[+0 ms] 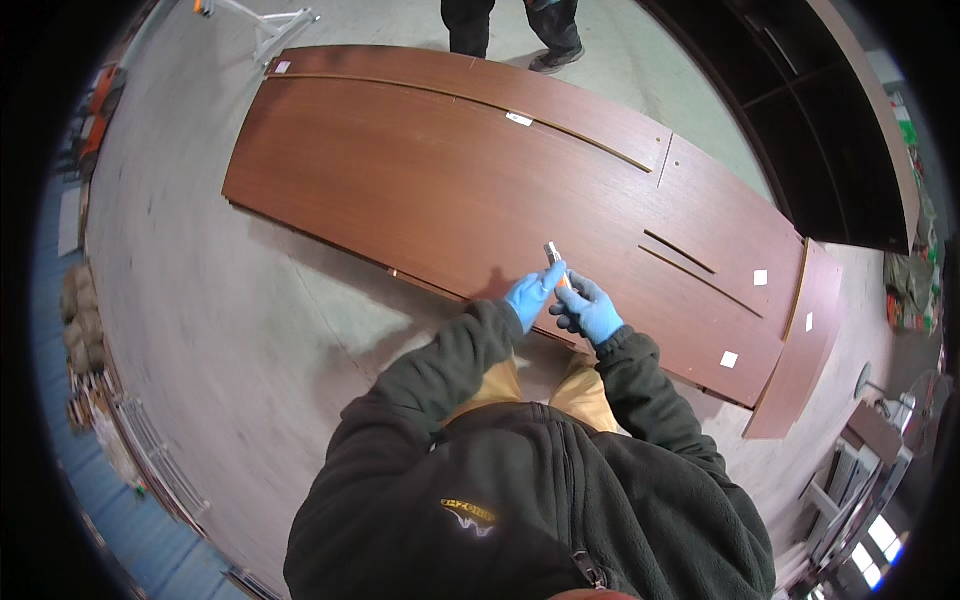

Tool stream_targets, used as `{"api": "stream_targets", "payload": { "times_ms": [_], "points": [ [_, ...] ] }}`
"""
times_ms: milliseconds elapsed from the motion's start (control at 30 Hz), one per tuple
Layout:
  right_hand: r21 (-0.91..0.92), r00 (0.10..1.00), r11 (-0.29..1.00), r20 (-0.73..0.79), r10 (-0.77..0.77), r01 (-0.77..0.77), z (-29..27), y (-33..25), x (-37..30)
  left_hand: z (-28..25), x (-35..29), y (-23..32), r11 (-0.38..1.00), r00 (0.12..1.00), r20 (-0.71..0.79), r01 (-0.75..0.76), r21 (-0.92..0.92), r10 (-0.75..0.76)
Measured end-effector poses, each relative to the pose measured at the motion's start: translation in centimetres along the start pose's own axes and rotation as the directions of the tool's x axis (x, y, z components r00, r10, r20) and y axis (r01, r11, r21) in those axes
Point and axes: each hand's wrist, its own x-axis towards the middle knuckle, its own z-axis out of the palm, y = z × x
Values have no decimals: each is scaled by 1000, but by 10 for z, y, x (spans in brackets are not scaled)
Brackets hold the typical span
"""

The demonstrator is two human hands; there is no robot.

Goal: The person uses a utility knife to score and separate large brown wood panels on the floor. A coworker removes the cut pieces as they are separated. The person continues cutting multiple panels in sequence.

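Note:
Both my hands, in blue gloves with grey on the right one's fingers, meet above the near edge of a large reddish-brown wooden panel (pixel 400 170). My right hand (pixel 594 310) is closed round a small hand tool (pixel 552 254) with a silver-grey head and orange on its handle. Its exact kind is too small to make out. My left hand (pixel 532 294) has its fingers pressed against the tool's side. The tool points away from me over the panel. Small white labels (pixel 729 359) and narrow dark slots (pixel 679 252) mark the panel's surface.
Long brown boards (pixel 580 110) lie along the far side, and another board (pixel 800 350) at the right end. A person's legs (pixel 510 25) stand beyond the panel. Far right is a dark cabinet (pixel 810 120); a white metal stand (pixel 275 28) is at the far left.

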Motion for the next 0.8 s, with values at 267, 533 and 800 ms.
{"api": "stream_targets", "payload": {
  "times_ms": [267,533,800],
  "points": [
    [321,911,934,-319,260,-155,-73,-43,76,-216,107,91,329,752,-131,-119,937,646],
    [412,850,907,-445,282,-85,-109,-49,108,-383,222,182,19,884,-165,174,984,437],
    [482,882,840,-247,401,-247,160,-108,242,-496,289,224,-223,982,-46,87,971,181]
  ]
}}
